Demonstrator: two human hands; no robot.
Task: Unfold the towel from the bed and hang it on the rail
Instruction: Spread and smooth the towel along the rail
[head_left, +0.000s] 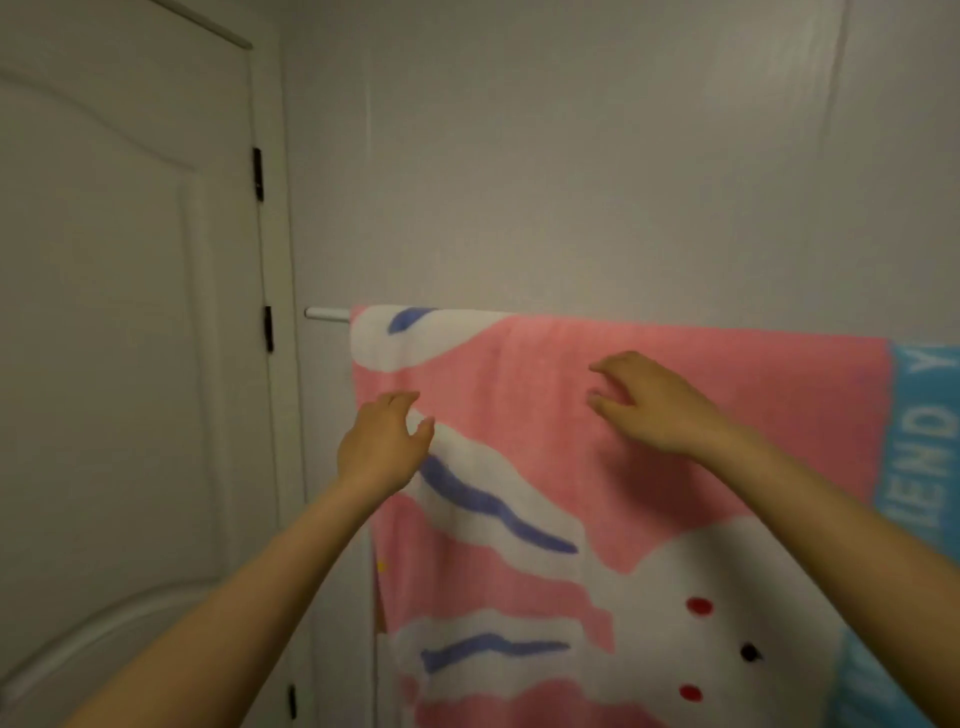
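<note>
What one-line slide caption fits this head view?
Both hands, left hand and right hand, loosely open at a pink patterned towel draped over a white wall rail beside a door.

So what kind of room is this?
Likely a room at home, maybe a bathroom or bedroom corner: a white panelled door, a plain wall and a rail carrying a towel.

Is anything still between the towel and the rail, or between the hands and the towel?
Nothing visible. The towel already drapes over the rail, whose bare end sticks out near the door. The left hand and right hand hover in front of the towel with fingers loosely spread, nothing between.
</note>
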